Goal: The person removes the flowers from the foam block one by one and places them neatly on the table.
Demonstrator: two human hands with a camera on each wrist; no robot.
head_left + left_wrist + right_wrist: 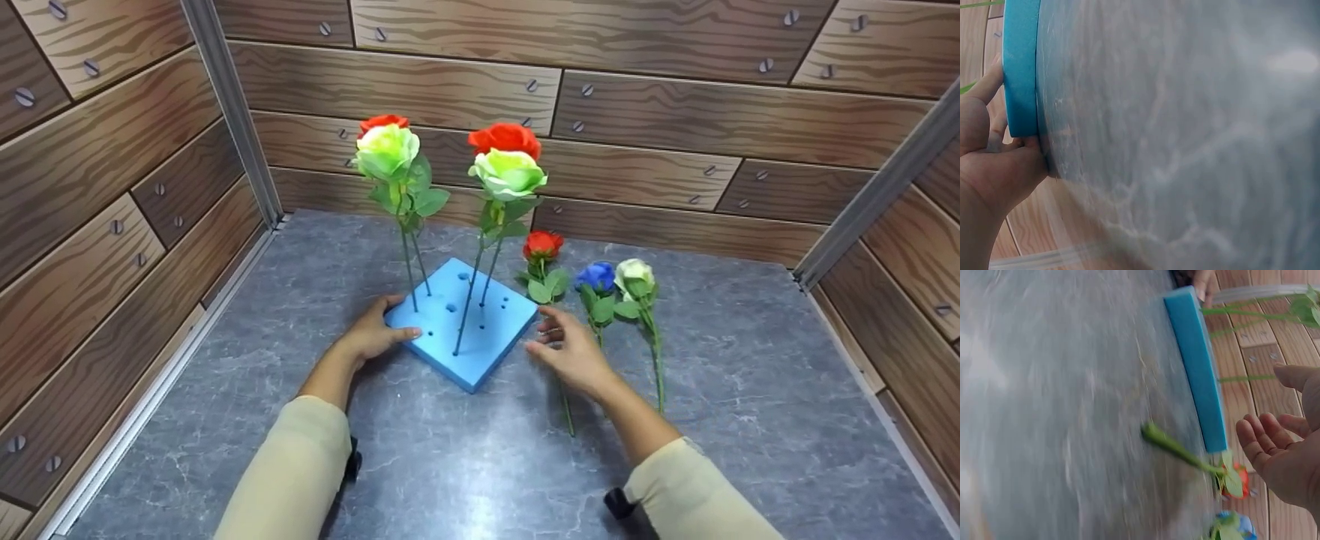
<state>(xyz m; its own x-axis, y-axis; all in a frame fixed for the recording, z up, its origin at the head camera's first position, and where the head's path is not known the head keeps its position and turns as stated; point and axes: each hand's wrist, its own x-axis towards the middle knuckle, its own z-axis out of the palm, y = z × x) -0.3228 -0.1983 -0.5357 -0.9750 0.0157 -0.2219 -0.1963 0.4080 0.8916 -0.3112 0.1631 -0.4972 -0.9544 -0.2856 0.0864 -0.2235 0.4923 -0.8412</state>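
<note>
A blue foam block [469, 369] with several holes in its top lies on the table, corner toward me. Four artificial roses stand in it, among them a pale green rose [386, 152] at left and another green rose [508, 174] at right, each with a red rose behind. My left hand [373, 332] grips the block's left corner, thumb on top and fingers along the side; the left wrist view shows the block's edge [1021, 73] between them. By the right corner, my right hand [574, 351] holds nothing, its fingers loosely bent and apart from the block in the right wrist view.
Right of the block lie a red rose [542, 245], a blue rose [598, 277] and a white rose [635, 276], stems toward me. My right hand and forearm overlap some of the stems. Wood-patterned walls [637, 172] enclose the grey marbled table [750, 360].
</note>
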